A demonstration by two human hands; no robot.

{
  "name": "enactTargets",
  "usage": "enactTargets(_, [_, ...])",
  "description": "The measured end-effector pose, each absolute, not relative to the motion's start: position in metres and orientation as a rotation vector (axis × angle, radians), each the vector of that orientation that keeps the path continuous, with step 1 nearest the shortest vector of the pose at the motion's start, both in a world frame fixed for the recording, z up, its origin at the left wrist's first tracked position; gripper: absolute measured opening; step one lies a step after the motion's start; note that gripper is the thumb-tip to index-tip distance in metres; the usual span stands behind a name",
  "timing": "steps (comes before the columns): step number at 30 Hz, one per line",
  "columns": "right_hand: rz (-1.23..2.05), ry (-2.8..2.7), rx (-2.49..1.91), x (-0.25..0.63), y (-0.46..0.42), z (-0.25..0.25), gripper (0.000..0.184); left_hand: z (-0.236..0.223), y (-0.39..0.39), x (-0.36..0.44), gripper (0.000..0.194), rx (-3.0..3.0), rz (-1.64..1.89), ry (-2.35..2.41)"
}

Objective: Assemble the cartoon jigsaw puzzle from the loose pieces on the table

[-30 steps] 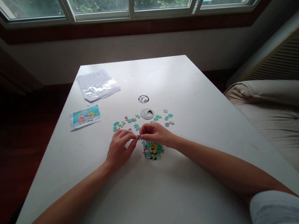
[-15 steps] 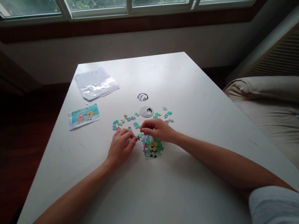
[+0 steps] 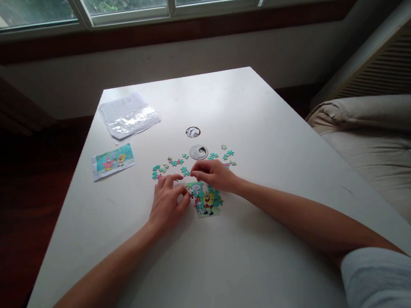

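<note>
A partly joined jigsaw puzzle (image 3: 207,202) with cartoon figures lies flat on the white table (image 3: 221,264), between my hands. At its left edge rests my left hand (image 3: 169,200), thumb and index finger apart; the thumb tip is by a small dark piece on that edge. My right hand (image 3: 215,175) hovers over the puzzle's upper edge with thumb and fingers pinched together. Whatever is between those fingertips is too small to make out. Loose puzzle pieces (image 3: 173,163) are scattered just beyond both hands, some partly hidden behind the right one.
A picture card (image 3: 113,162) with the cartoon figures lies to the left. Behind it is a clear plastic bag with papers (image 3: 129,116). Two round fittings, a metal ring (image 3: 198,152) and a hole (image 3: 193,132), sit in the tabletop. A beige sofa (image 3: 373,151) stands at the right.
My left index finger has lifted away from the thumb and reaches forward, off the puzzle's left edge. My right hand stays pinched above the upper edge. The view has shifted slightly.
</note>
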State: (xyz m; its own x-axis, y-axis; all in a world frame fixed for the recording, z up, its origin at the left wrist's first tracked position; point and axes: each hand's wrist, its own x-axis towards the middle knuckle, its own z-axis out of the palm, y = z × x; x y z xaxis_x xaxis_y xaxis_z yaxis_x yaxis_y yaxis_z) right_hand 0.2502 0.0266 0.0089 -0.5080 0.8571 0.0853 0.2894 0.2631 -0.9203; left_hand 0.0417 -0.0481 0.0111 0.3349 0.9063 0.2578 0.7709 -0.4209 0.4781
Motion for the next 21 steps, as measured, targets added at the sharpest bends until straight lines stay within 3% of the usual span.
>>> enactTargets(21, [1.180,-2.001,-1.013,0.2498,0.0264,0.0071,0.023,0.0107,-0.0486,0.0448,0.011,2.440,0.663,1.454])
